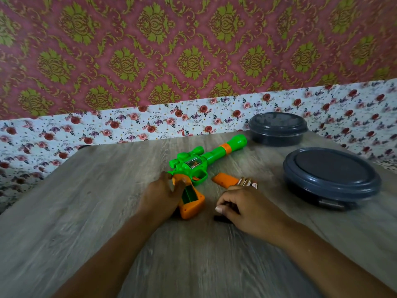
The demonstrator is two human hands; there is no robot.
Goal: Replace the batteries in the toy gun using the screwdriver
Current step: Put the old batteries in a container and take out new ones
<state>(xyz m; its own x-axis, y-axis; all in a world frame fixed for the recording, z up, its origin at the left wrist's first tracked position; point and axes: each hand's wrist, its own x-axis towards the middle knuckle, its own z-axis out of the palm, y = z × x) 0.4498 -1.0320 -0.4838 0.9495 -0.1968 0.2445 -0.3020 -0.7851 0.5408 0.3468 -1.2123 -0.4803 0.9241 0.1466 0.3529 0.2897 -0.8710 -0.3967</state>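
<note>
On the grey wood-grain table (pixel 86 211), nearest the viewer, two bare forearms reach forward from the bottom edge. The right hand (pixel 247 208) rests with its fingers curled under, thumb pointing left, over a small dark object (pixel 221 219) lying on the table; whether the fingers actually grip it cannot be told, since they hide most of it. The left hand (pixel 160 195) lies on the orange grip of the green and orange plastic toy gun (pixel 194 166), thumb and fingers holding the handle at its upper end. The battery compartment (pixel 189 195) in the handle is open, showing a green hollow. The gun lies flat, barrel pointing away and to the right. Just beyond the right hand sits the orange battery cover (pixel 225 180), and touching its right end a small cluster of brown-and-copper cylindrical batteries (pixel 249 182). To the right stands a round dark grey plastic container with its lid on (pixel 332 175). Further back, near the table's far edge, stands a second round dark grey lidded container (pixel 278 130). Behind the table runs white floral cloth (pixel 150 123), and above it pink wallpaper with green damask motifs (pixel 193 50).
</note>
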